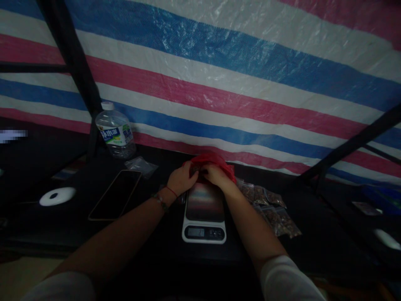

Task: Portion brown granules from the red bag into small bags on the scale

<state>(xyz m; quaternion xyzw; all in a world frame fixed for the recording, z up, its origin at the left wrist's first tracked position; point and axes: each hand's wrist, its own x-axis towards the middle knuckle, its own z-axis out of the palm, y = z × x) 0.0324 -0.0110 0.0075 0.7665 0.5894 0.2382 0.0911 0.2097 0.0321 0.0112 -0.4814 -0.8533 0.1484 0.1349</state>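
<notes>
My left hand [182,179] and my right hand [216,174] meet at the mouth of a red plastic bag [213,160] at the far side of a dark table [150,234]. Between the fingers sits something small and dark, too dim to identify. Both hands appear closed on the bag's edge. Just in front of them lies a white digital kitchen scale [204,217] with a shiny platform and a lit display. Several small clear zip bags of brownish bits [272,211] lie to the right of the scale, beside my right forearm.
A phone [115,195] lies face up left of the scale. Behind it stand a water bottle [115,133] and an empty clear bag [141,166]. A white oval device [57,196] rests at the left. A striped tarp [238,79] and black poles close off the back.
</notes>
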